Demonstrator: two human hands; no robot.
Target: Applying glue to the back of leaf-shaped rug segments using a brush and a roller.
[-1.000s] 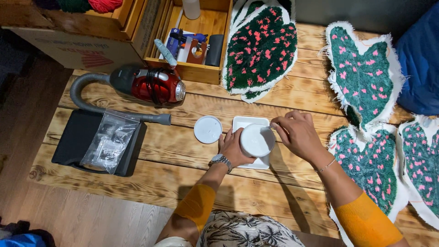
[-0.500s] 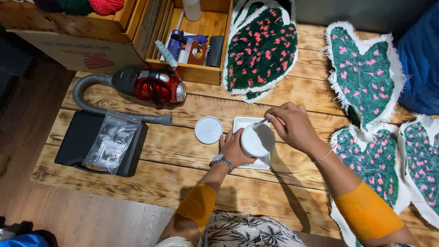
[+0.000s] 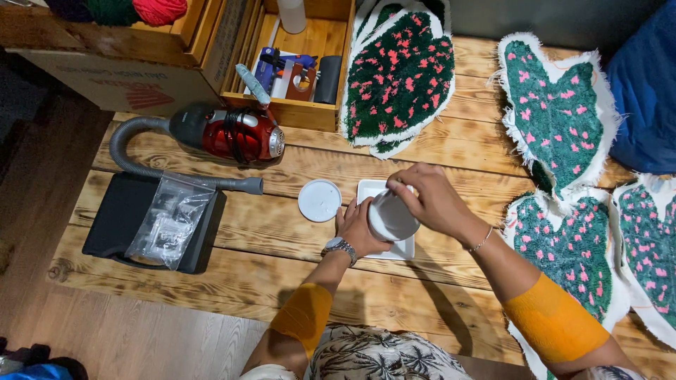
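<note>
My left hand [image 3: 358, 229] grips a white round jar [image 3: 390, 218] from below and holds it tilted over a white square tray [image 3: 372, 188]. My right hand [image 3: 431, 198] is closed over the jar's top rim; whatever its fingers pinch is hidden. The jar's white round lid [image 3: 319, 200] lies flat on the wooden table [image 3: 282, 232], just left of the tray. A metal watch sits on my left wrist, a thin bracelet on my right.
A red handheld vacuum [image 3: 236, 134] with a grey hose lies left of the lid. A black case [image 3: 120, 218] carries a clear plastic bag [image 3: 169, 222]. Tufted green-and-pink rugs [image 3: 401, 70] [image 3: 556, 105] spread across the back and right. A wooden crate [image 3: 296, 63] holds tools.
My right hand has shifted left and down onto the jar's top. The jar has tipped a little more over the tray. The lid has not moved.
</note>
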